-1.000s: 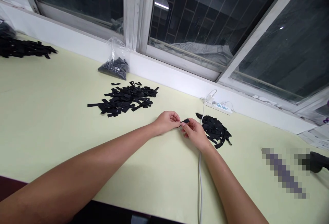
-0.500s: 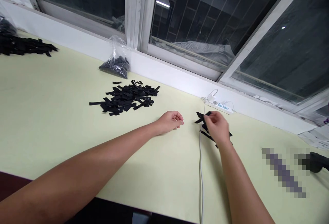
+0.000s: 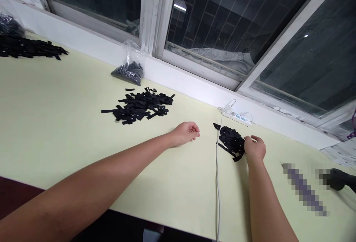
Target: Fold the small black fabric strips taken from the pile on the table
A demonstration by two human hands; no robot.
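Note:
My left hand (image 3: pixel 185 133) rests just above the pale yellow table, its fingers curled and the fingertips pressed to the thumb. Whatever is in that pinch, if anything, is too small to make out. To its right lies a small pile of black fabric strips (image 3: pixel 231 140). My right hand (image 3: pixel 255 148) is at this pile's right edge, fingers loosely bent and apart, with no strip seen in them. A larger heap of black strips (image 3: pixel 141 105) lies beyond my left hand, towards the window.
A white cable (image 3: pixel 217 182) crosses the table past the small pile to a power strip (image 3: pixel 237 116) by the wall. A clear bag of dark pieces (image 3: pixel 129 69) stands behind the heap. More black strips (image 3: pixel 30 47) lie far left. A black object (image 3: pixel 338 179) is at right.
My right hand has moved right, from the left end of the small pile to its right edge. The black strip it held no longer shows in its fingers. My left hand stays pinched in place.

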